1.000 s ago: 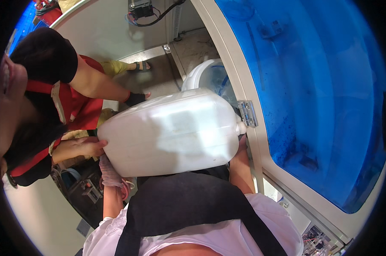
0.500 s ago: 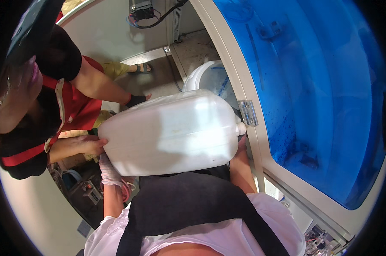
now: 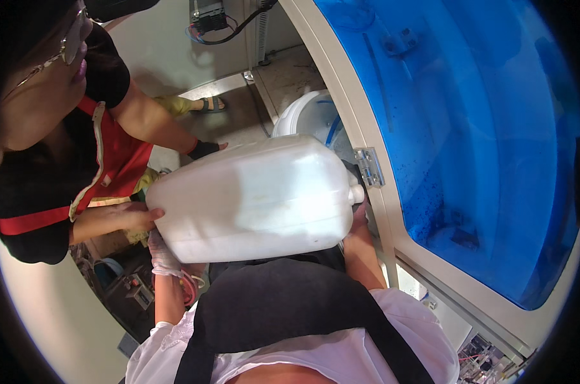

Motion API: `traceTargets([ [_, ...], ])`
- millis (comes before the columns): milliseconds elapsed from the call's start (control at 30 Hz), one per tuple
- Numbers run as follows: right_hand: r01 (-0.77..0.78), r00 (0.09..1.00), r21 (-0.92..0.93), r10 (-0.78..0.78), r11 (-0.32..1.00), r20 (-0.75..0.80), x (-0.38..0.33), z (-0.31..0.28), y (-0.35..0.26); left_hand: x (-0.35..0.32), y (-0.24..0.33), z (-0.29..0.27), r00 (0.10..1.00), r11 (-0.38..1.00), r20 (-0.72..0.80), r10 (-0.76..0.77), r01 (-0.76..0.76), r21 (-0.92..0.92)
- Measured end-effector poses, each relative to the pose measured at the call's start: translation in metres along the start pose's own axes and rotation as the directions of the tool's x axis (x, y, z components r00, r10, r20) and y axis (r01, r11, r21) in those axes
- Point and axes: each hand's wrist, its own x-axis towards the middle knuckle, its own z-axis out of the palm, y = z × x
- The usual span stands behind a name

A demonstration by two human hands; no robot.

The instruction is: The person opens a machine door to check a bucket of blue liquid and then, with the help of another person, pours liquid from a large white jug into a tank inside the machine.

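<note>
A large translucent white plastic jug (image 3: 251, 198) lies on its side in front of my black apron, its capped neck pointing right. My left hand (image 3: 164, 257), in a pale glove, grips the jug's lower left end from beneath. At the neck end, my right hand (image 3: 361, 217) holds the right side. The jug hides most of my fingers on both sides. A co-worker at the left also holds the jug: one bare hand (image 3: 142, 216) presses its left end, and the other hand, in a black fingerless glove (image 3: 204, 150), is by its far side.
A white bucket (image 3: 290, 118) with a blue tube inside stands beyond the jug. To the right, a pale machine frame with a metal hinge (image 3: 370, 168) surrounds a blue see-through panel (image 3: 475, 147). Cables hang from an electrical part (image 3: 208, 18) at the back wall.
The jug has shifted slightly left, with its neck tipping a little lower. The co-worker's head and upper body have leaned in over the left side. My hands keep their hold.
</note>
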Motion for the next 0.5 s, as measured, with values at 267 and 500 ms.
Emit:
traceTargets([
  [267,0.021,1.000,0.002,-0.021,1.000,-0.003,0.003,0.003,0.003,0.003,0.000,0.007,0.997,0.991,0.065,-0.029,0.037,-0.128],
  [500,0.085,0.996,-0.002,-0.085,0.996,0.016,0.006,0.006,-0.002,-0.029,0.012,0.045,0.980,0.947,0.065,-0.188,0.198,-0.253],
])
